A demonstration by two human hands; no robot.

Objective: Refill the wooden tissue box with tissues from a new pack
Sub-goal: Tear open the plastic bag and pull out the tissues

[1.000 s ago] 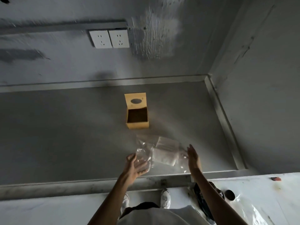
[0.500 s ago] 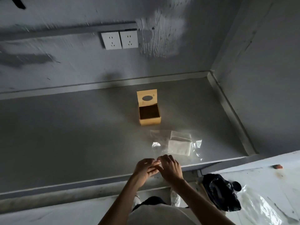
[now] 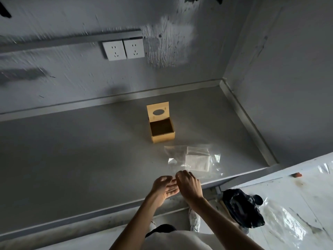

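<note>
Tissue pack [image 3: 195,160] lies just beyond both hands' [image 3: 177,185] grip.

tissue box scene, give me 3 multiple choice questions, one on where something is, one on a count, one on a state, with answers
1. Where does the tissue pack lie relative to the wooden tissue box?
A. inside the box
B. on the grey surface, nearer the person than the box
C. on the floor beside the shoes

2. How many white wall sockets are on the wall?
A. one
B. two
C. four

3. What state is the box lid in?
A. flipped up, the box open and empty
B. shut
C. lying off the box, flat on the surface

Answers:
1. B, the clear-wrapped pack lies on the surface between the box and the hands.
2. B, two plates sit side by side.
3. A, the lid with its oval slot stands upright behind the dark empty interior.
</note>
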